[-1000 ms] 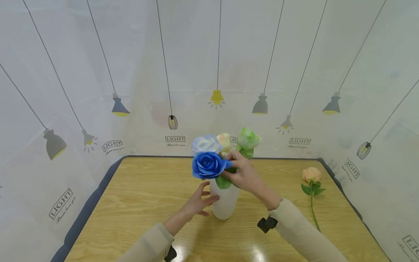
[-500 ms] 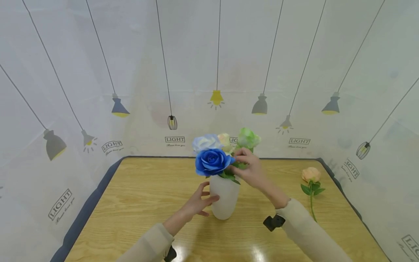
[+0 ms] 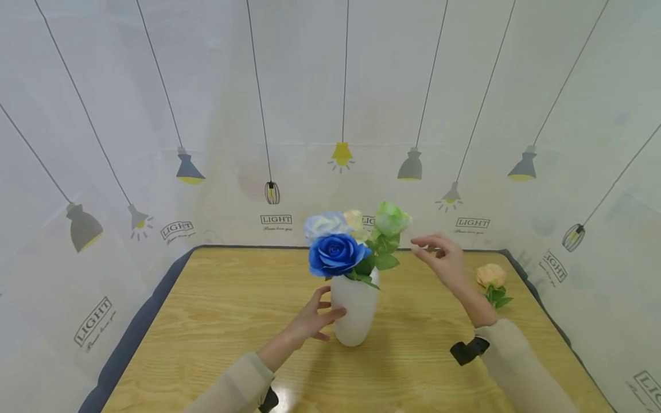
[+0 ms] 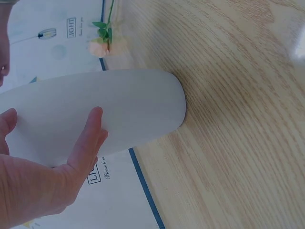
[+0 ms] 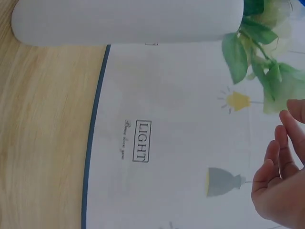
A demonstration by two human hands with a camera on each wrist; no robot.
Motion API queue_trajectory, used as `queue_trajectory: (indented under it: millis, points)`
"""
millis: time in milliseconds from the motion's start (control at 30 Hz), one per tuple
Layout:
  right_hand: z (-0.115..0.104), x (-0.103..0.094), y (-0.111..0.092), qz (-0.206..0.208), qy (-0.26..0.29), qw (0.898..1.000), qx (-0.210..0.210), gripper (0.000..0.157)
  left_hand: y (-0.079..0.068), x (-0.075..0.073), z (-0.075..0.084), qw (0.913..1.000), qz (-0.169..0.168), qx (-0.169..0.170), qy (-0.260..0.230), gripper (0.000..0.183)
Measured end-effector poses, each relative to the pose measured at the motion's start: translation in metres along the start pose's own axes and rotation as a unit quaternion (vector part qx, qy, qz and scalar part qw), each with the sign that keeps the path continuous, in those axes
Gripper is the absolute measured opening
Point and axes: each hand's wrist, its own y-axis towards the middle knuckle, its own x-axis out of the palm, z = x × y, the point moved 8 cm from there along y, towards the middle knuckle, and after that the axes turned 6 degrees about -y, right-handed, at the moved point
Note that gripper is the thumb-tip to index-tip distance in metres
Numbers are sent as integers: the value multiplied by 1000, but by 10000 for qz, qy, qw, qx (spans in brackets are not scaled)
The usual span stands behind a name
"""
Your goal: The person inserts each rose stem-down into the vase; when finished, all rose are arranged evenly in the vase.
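In the head view a white vase (image 3: 354, 312) stands upright on the table, bearing a blue rose (image 3: 338, 254), a pale blue rose (image 3: 325, 225), a cream flower (image 3: 355, 222) and a green rose (image 3: 391, 218). My left hand (image 3: 308, 321) holds the vase's left side, its thumb across the front. The left wrist view has the vase (image 4: 138, 102) lying across it, with fingers of my left hand (image 4: 52, 181) against its wall. Right of the bouquet, my right hand (image 3: 448, 265) is raised with loosely bent fingers and holds nothing. The right wrist view has that hand (image 5: 286, 176) near green leaves (image 5: 236, 57).
A peach rose (image 3: 492, 276) lies on the right of the wooden table (image 3: 232, 304), its stem partly covered by my right forearm. A white backdrop (image 3: 217, 115) printed with lamps encloses the table's back and sides.
My right hand has let go of the blue rose and moved right, away from the bouquet. The blue rose has shifted slightly up and right. My left hand stays on the vase.
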Motion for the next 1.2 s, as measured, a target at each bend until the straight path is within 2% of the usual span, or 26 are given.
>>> queue_trajectory:
  millis: [67,167,267,300,433,600,633,733,867,967,1033,1167,1200]
  points:
    - [15,-6,-4,-90,-104,9995,292,17,-3,1,5,10000,-11,6,-32,77]
    - [50,-12,-12,-319,-347,9957,793,26,-14,5,18,10000,-55,31,-36,74]
    - [81,-18,-23,-572,-472,9863,1472,39,-24,9,32,10000,-81,29,-40,70]
    - [95,-20,-27,-614,-474,9826,1686,44,-23,9,31,10000,-81,25,-33,70]
    - [125,-30,-42,-628,-557,9700,2282,53,-17,7,23,10000,-67,-20,-57,71]
    - [153,-45,-59,-458,-633,9637,2553,53,-4,2,6,10000,-40,-32,-58,74]
    - [163,-47,-62,-407,-571,9634,2588,52,-3,2,4,10000,-37,-29,-52,75]
    - [216,-54,-74,-332,-259,9612,2728,48,-1,1,1,10000,-28,-15,-35,76]
    - [308,-65,-99,96,-178,9434,3310,44,0,0,0,10000,-8,-12,-22,77]
    - [351,-72,-120,578,-200,9233,3792,50,0,0,-1,10000,4,-17,-21,78]
    - [367,-76,-131,813,112,9159,3928,53,0,-1,-1,10000,7,-12,-19,78]
    - [376,-83,-152,1325,660,8929,4253,54,1,-1,-1,10000,0,-11,-18,79]
    - [377,-85,-157,1336,613,8883,4350,55,0,-1,-1,10000,-6,-10,-19,79]
